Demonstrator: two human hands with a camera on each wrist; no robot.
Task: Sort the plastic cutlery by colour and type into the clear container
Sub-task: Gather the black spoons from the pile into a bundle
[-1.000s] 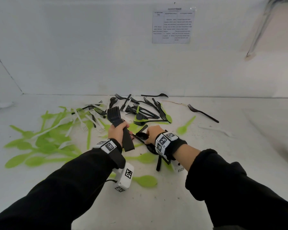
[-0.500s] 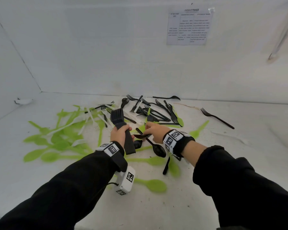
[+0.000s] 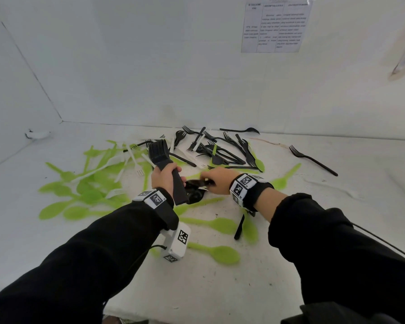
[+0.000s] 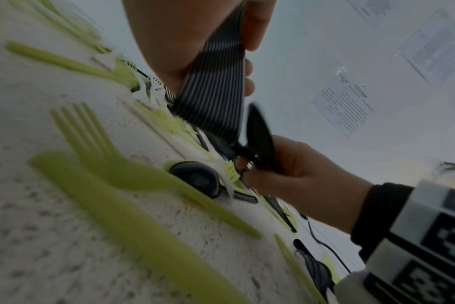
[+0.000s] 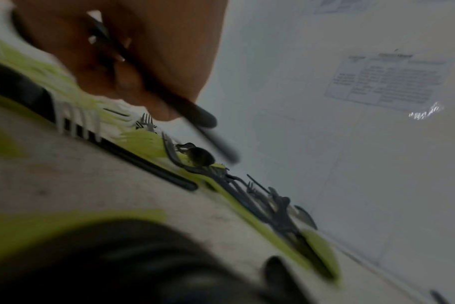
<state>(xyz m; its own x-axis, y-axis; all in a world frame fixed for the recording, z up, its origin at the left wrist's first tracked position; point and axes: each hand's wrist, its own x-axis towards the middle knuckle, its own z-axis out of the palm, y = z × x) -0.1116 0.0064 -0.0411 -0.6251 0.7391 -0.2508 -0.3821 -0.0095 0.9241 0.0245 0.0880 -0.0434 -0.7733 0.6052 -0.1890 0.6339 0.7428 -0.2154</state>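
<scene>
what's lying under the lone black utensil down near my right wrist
A green spoon lies beneath the black utensil, and the white table beneath both. The right wrist covers the utensil's far end, so its type stays hidden.

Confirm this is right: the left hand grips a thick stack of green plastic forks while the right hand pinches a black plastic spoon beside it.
Wrong in one respect: the colour. The head view shows the left hand gripping a thick stack of black plastic forks, not green ones; the left wrist view shows the dark stacked handles. The right hand does pinch a black plastic spoon beside it.
</scene>
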